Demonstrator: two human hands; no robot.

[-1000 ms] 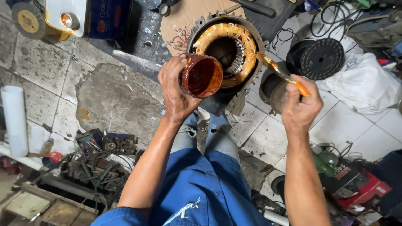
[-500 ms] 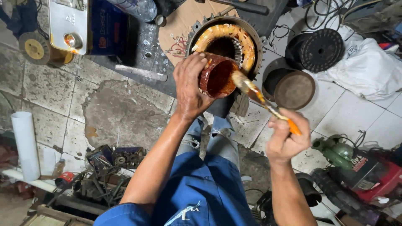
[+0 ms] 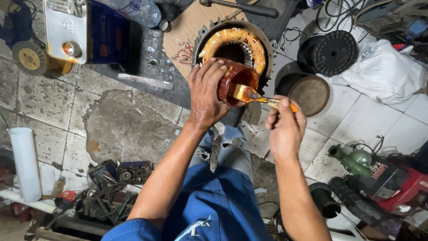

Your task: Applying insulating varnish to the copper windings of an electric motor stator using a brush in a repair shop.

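Fingers (image 3: pixel 213 71) of the left hand (image 3: pixel 206 96) are wrapped around a small cup (image 3: pixel 236 80) coated in reddish-brown varnish, which is held tilted above the floor, just in front of a motor stator (image 3: pixel 234 42) with yellow-taped windings. Fingers (image 3: pixel 275 117) of the right hand (image 3: pixel 285 129) are pinched on the orange handle of a brush (image 3: pixel 261 98), whose wet bristles are dipped into the cup's mouth. The stator is seen standing on a sheet of cardboard (image 3: pixel 187 27). A black wire spool (image 3: pixel 332 52) and a round dark lid (image 3: pixel 310 93) are placed to the right on the tiled floor (image 3: pixel 49 98), near a white cloth (image 3: pixel 383 71). A blue metal can (image 3: pixel 89 31) is set at the upper left
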